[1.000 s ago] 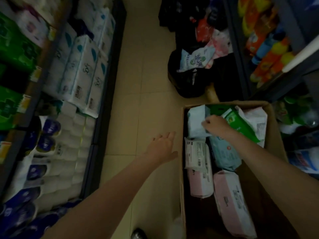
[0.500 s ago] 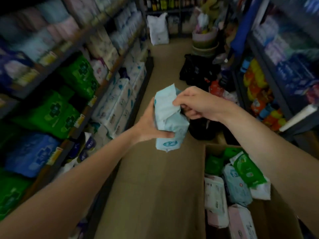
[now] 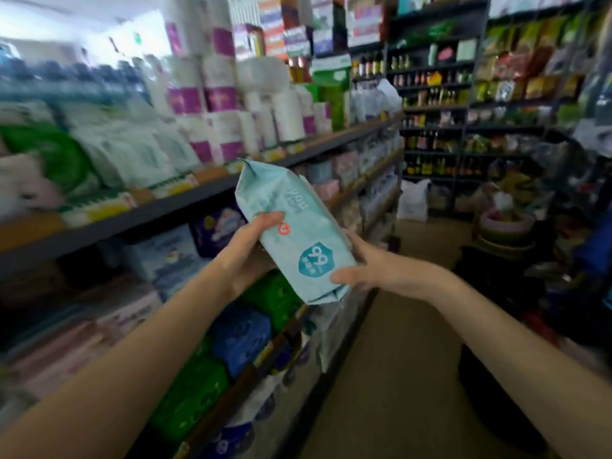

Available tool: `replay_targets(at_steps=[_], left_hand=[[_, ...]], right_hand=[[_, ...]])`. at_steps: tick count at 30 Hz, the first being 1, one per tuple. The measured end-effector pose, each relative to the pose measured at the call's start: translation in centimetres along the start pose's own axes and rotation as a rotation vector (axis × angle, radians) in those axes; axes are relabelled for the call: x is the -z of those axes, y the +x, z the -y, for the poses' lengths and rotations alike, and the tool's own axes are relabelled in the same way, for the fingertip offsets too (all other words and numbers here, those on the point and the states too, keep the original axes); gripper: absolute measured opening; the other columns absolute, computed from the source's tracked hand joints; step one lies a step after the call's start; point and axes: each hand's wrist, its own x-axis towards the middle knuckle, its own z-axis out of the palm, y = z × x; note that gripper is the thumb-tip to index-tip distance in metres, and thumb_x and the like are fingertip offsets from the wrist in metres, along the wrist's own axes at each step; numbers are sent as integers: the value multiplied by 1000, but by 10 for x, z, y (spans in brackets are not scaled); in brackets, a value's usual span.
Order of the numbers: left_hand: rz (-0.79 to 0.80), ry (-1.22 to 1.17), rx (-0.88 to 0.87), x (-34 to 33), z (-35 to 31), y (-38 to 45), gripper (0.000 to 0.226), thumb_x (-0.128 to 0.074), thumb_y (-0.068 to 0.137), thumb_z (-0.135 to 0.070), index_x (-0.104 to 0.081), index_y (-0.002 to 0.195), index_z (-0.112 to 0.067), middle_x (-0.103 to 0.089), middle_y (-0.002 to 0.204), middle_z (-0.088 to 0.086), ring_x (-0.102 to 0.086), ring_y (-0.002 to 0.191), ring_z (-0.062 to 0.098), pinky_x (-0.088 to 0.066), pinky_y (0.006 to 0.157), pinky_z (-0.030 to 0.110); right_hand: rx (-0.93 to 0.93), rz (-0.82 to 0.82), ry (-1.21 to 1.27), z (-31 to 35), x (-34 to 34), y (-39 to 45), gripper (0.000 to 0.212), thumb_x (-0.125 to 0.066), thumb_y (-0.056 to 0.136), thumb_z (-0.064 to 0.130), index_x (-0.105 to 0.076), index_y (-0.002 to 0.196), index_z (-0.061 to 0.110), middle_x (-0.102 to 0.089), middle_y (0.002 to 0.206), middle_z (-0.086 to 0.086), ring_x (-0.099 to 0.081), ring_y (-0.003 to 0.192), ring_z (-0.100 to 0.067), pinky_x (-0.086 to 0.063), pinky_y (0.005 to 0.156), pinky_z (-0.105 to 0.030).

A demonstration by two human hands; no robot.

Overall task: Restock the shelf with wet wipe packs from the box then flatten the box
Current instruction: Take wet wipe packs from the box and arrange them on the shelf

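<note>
In the aisle, head view: you hold one wet wipe pack (image 3: 294,233) at chest height, tilted with its top leaning toward the shelf (image 3: 185,200) on your left, clear of it.
Pack, handling: probably soft and light, a film pouch that dents and could slide in the palm; it looks best held across the broad faces near the middle, not by the crimped ends.
Left hand (image 3: 246,246): cups the pack's left side from behind, thumb laid across the front face, fingers hidden behind it.
Right hand (image 3: 367,266): supports the lower right edge, thumb on the front near the bottom seam, fingers loosely curled behind.
Shelf: rows of tissue rolls (image 3: 231,104) above, coloured packs below; blurred, so you cannot pick out the free slot.
Box: not in view.
</note>
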Motion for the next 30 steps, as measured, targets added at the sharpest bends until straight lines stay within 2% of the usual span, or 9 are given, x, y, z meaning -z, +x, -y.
replay_targets(at_steps=[4, 7, 10, 13, 17, 22, 25, 28, 30], left_hand=[[-1, -4, -145, 64, -65, -49, 85, -89, 30, -30, -61, 110, -16, -71, 107, 6, -69, 92, 22, -59, 75, 36], [-113, -12, -217, 115, -103, -88, 65, -75, 41, -12, -60, 105, -16, -69, 102, 7, -66, 89, 24, -59, 74, 40], [-191, -50, -290, 152, -127, -125, 63, -75, 38, -11, -59, 99, -16, -71, 85, 3, -69, 74, 18, -60, 69, 35], [-280, -24, -385, 175, -147, -155, 58, -72, 52, -15, -60, 107, -27, -70, 94, -2, -70, 77, 15, -60, 69, 32], [-462, 220, -417, 196, -170, -193, 52, -72, 64, -15, -56, 111, -31, -66, 107, -2, -68, 87, 15, -59, 69, 27], [-644, 515, -299, 210, -202, -231, 64, -70, 62, -32, -47, 122, -32, -62, 114, -3, -62, 101, 18, -55, 80, 45], [-707, 674, -303, 209, -227, -242, 59, -72, 61, -38, -49, 114, -30, -61, 104, -7, -60, 95, 11, -54, 67, 27], [-840, 761, -380, 217, -248, -244, 107, -84, 41, -46, -33, 134, -32, -56, 101, -9, -61, 92, 11, -54, 69, 27], [-907, 752, -505, 221, -254, -241, 104, -86, 49, -33, -27, 135, -38, -53, 106, -5, -62, 95, 19, -57, 72, 36]], right_hand=[[337, -252, -171, 67, -62, 33, 95, -81, 67, 28, -19, 139, 32, -37, 139, 7, -42, 117, -4, -40, 93, -20], [630, -470, -502, 114, -91, 56, 102, -82, 64, 29, -17, 143, 22, -27, 134, 2, -27, 116, 0, -26, 90, -12], [794, -566, -668, 149, -111, 81, 103, -84, 60, 26, -21, 141, 19, -29, 133, -5, -34, 123, -14, -41, 95, -29], [960, -621, -710, 174, -129, 106, 100, -84, 58, 23, -27, 140, 18, -32, 131, -7, -36, 123, -23, -48, 92, -46], [1213, -642, -731, 205, -164, 135, 93, -82, 64, 30, -27, 137, 23, -27, 130, -1, -40, 121, -25, -52, 86, -40], [1489, -599, -822, 263, -191, 164, 81, -72, 66, 35, -28, 133, 26, -24, 133, -1, -40, 120, -32, -57, 74, -46], [1685, -643, -960, 313, -194, 172, 68, -61, 71, 36, -31, 130, 22, -26, 131, -3, -41, 112, -29, -56, 67, -39], [1847, -672, -965, 353, -194, 181, 63, -63, 75, 27, -31, 130, 21, -25, 132, -2, -38, 109, -27, -54, 72, -40], [1831, -742, -875, 373, -203, 189, 71, -68, 76, 16, -28, 134, 24, -19, 139, 2, -31, 119, -27, -54, 82, -45]])
